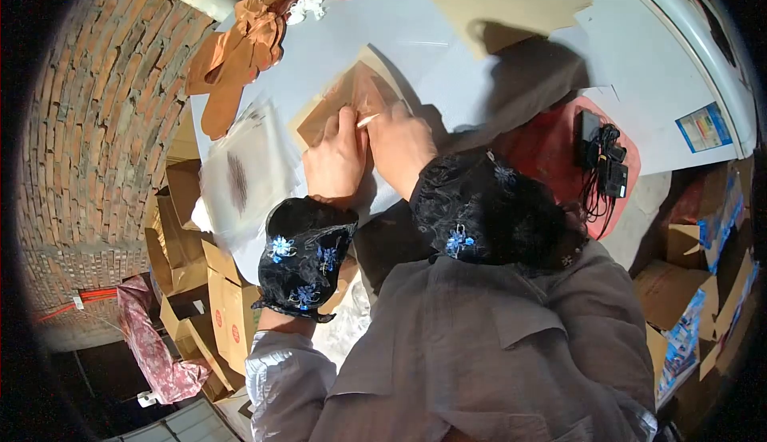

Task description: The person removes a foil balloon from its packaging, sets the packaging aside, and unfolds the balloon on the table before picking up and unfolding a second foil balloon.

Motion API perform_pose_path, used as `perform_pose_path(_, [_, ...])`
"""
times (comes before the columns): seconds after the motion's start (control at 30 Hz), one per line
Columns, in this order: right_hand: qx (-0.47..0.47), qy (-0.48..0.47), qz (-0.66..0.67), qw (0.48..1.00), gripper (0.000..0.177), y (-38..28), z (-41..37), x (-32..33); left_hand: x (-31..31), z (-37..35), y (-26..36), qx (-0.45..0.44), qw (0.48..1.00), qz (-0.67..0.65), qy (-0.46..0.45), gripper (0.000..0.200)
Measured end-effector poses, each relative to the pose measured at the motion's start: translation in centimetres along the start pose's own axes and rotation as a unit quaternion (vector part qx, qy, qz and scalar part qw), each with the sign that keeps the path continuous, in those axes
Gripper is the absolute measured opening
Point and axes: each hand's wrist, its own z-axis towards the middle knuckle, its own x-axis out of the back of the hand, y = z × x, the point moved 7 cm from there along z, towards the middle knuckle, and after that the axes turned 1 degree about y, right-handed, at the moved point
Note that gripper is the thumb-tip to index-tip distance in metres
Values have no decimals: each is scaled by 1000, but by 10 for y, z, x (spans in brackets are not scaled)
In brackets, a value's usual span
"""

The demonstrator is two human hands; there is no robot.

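White table (359, 22) takes up most of the upper half of the frame, with a brick wall (104, 130) running down the left side. Cardboard boxes (229, 314) are piled at lower left, and more boxes (675, 294) sit at lower right. Next size down is the red sheet (531, 146) at the table's right side, then a beige sheet (511, 2) lying flat at upper right, partly in shadow. Clear bags (240, 174) are stacked just left of the hands, and a bunch of brown pieces (240, 50) lies at upper left, pretty close to the wall side.

Main thing is the brown card (323, 114), around upper centre on the table, tilted so one corner points up, with something see-through and shiny over part of it. Left hand (334, 162) has its fingers curled in and gripping the card's lower edge. Right hand (402, 142) is right beside it, fingertips pinching the same edge. Smaller stuff: black adapters (599, 154) with bundled cords on the red sheet, and a blue-edged label (705, 128) at far right.
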Motion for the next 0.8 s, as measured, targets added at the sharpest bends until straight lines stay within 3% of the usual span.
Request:
perform_pose_path(0.37, [-36, -92, 34, 995, 30, 2, 15, -20, -2, -2, 4, -19, 1000, -20, -3, 18])
perform_pose_path(0.57, [-48, -77, 54, 994, 28, 3, 16, -23, -2, -1, 4, -14, 1000, -20, -7, 18])
perform_pose_path(0.67, [-48, -24, 67, 996, 28, 4, 16, -33, -1, -1, 5, -15, 1000, -23, -6, 18])
perform_pose_path(0.8, [-42, -54, 78, 995, 27, 3, 17, -26, -2, -2, 6, -18, 999, -24, -10, 18])
